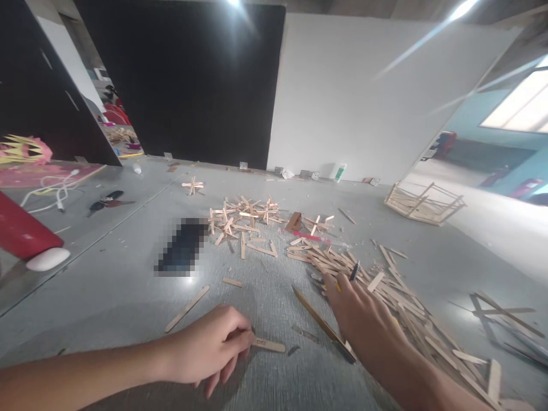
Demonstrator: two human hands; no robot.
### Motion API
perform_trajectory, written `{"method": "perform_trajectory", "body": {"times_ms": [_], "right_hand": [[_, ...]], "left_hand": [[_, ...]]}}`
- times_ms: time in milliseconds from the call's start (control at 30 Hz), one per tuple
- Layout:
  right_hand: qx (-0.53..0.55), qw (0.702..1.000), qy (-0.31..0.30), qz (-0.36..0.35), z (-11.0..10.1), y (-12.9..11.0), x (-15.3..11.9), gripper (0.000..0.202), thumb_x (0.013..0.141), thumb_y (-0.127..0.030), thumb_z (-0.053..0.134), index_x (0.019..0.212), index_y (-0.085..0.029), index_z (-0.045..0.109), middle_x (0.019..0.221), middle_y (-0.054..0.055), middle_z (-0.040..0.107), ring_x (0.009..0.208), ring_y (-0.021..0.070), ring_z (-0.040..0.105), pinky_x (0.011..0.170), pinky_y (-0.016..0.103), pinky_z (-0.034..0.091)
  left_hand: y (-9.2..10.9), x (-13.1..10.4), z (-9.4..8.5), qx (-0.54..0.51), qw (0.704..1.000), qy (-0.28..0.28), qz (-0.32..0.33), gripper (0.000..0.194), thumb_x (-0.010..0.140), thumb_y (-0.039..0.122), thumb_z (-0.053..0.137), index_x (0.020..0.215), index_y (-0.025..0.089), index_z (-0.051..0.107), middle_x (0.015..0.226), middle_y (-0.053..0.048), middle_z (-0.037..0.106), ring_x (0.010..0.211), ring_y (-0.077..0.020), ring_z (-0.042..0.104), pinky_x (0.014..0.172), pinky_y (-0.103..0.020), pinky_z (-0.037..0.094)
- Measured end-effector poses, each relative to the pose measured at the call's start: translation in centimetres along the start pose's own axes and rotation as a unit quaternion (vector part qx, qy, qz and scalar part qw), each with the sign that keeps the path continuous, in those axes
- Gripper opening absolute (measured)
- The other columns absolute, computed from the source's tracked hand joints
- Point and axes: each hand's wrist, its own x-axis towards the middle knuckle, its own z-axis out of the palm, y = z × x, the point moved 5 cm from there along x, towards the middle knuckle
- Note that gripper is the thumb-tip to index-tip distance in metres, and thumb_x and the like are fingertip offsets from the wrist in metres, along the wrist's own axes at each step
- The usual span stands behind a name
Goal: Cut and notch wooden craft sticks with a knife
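My left hand [222, 345] is closed, with thumb and fingers pinching one end of a wooden craft stick [270, 345] low over the table. The stick has dark marks near its held end. My right hand [363, 311] reaches down at the near edge of a pile of loose craft sticks [329, 260]. Its fingers curl downward and their tips are hidden. Small yellow and black parts of an object show around these fingers, too covered to name. Between the hands lies a long narrow brown tool with a dark end [324, 325], and a single craft stick [187, 309] rests beyond my left forearm.
Glued craft-stick pieces [244, 214] stand beyond the hands. A blurred-out dark rectangle [182, 248] lies left of them. At far left are a red cylinder [25, 228] and a white cable [57, 194]. A stick frame [423, 202] stands at right, before white and black panels [192, 85].
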Motion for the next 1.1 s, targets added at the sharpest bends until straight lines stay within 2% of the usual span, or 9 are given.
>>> {"method": "perform_trajectory", "body": {"times_ms": [100, 233, 367, 467, 700, 833, 933, 1033, 1100], "right_hand": [[-0.031, 0.999, 0.0, 0.023, 0.6, 0.8, 0.7, 0.042, 0.088, -0.004, 0.048, 0.126, -0.019, 0.06, 0.103, 0.017, 0.07, 0.091, 0.0318, 0.068, 0.073, 0.045, 0.058], [-0.029, 1.0, -0.005, -0.002, 0.3, -1.5, -0.2, 0.027, 0.087, -0.004, 0.05, 0.107, -0.017, 0.062, 0.105, 0.017, 0.068, 0.092, 0.0342, 0.068, 0.075, 0.05, 0.058], [0.084, 0.995, -0.058, -0.003, 0.4, -3.3, -1.4, 0.017, 0.087, -0.006, 0.049, 0.092, -0.022, 0.055, 0.081, 0.006, 0.064, 0.068, 0.0235, 0.066, 0.056, 0.034, 0.055], [0.147, 0.986, -0.077, 0.014, 0.1, -3.3, -1.2, 0.022, 0.087, -0.004, 0.042, 0.092, -0.023, 0.052, 0.085, 0.008, 0.067, 0.072, 0.0222, 0.068, 0.057, 0.03, 0.054], [0.309, 0.94, -0.125, 0.079, -0.1, -3.7, 0.0, 0.011, 0.105, -0.018, 0.04, 0.103, -0.023, 0.05, 0.083, 0.002, 0.068, 0.063, 0.0154, 0.065, 0.055, 0.025, 0.052], [0.278, 0.947, -0.157, -0.03, 0.1, -5.0, -0.3, 0.016, 0.104, -0.014, 0.043, 0.103, -0.022, 0.056, 0.083, 0.001, 0.066, 0.066, 0.0166, 0.066, 0.056, 0.027, 0.052], [0.216, 0.959, -0.137, -0.121, 0.2, -5.6, -1.0, 0.032, 0.097, -0.005, 0.043, 0.125, -0.015, 0.055, 0.088, 0.005, 0.069, 0.069, 0.0195, 0.068, 0.058, 0.03, 0.054], [0.157, 0.964, -0.136, -0.166, 0.4, -6.1, -1.6, 0.056, 0.085, 0.004, 0.042, 0.139, -0.011, 0.046, 0.09, 0.006, 0.07, 0.065, 0.0187, 0.068, 0.053, 0.029, 0.054], [0.139, 0.965, -0.143, -0.168, 0.5, -6.3, -1.8, 0.055, 0.084, 0.004, 0.043, 0.136, -0.013, 0.048, 0.087, 0.005, 0.069, 0.062, 0.0178, 0.066, 0.05, 0.028, 0.053]], "left_hand": [[0.0, -0.2, 0.0, -0.026, 1.0, 0.008, -0.002, 0.033, 0.105, 0.05, 0.043, 0.094, 0.021, 0.055, 0.057, 0.006, 0.055, 0.03, -0.0058, 0.044, 0.026, -0.011, 0.029], [0.4, -0.5, 0.2, -0.042, 0.999, 0.013, 0.004, 0.034, 0.106, 0.052, 0.042, 0.114, 0.022, 0.055, 0.058, 0.008, 0.053, 0.031, -0.0059, 0.045, 0.026, -0.01, 0.03], [0.3, -0.4, 0.1, -0.048, 0.999, 0.018, -0.002, 0.033, 0.105, 0.053, 0.043, 0.102, 0.021, 0.052, 0.059, 0.007, 0.054, 0.034, -0.0069, 0.048, 0.026, -0.009, 0.029], [0.1, -0.3, 0.0, -0.048, 0.998, 0.029, 0.009, 0.033, 0.104, 0.051, 0.045, 0.092, 0.021, 0.051, 0.063, 0.006, 0.053, 0.039, -0.0092, 0.055, 0.026, -0.011, 0.033], [0.2, -0.6, -0.4, -0.003, 0.999, 0.043, 0.012, 0.037, 0.104, 0.047, 0.043, 0.081, 0.019, 0.051, 0.065, 0.004, 0.054, 0.042, -0.0087, 0.056, 0.031, -0.012, 0.038], [0.0, -0.3, -0.6, 0.005, 1.0, 0.009, -0.003, 0.041, 0.103, 0.051, 0.044, 0.076, 0.02, 0.048, 0.054, 0.006, 0.049, 0.036, -0.009, 0.053, 0.028, -0.012, 0.034], [-0.1, -0.1, -0.8, 0.007, 1.0, 0.001, -0.007, 0.043, 0.103, 0.051, 0.044, 0.074, 0.021, 0.047, 0.054, 0.005, 0.05, 0.035, -0.0084, 0.051, 0.029, -0.013, 0.034], [0.1, -0.2, -0.8, 0.019, 1.0, 0.008, 0.005, 0.045, 0.105, 0.051, 0.039, 0.072, 0.02, 0.047, 0.056, 0.004, 0.052, 0.033, -0.0071, 0.048, 0.028, -0.014, 0.031], [0.3, -0.2, -0.7, 0.03, 0.999, 0.01, 0.011, 0.047, 0.105, 0.049, 0.038, 0.07, 0.02, 0.046, 0.055, 0.004, 0.05, 0.033, -0.0065, 0.047, 0.029, -0.014, 0.029]]}}
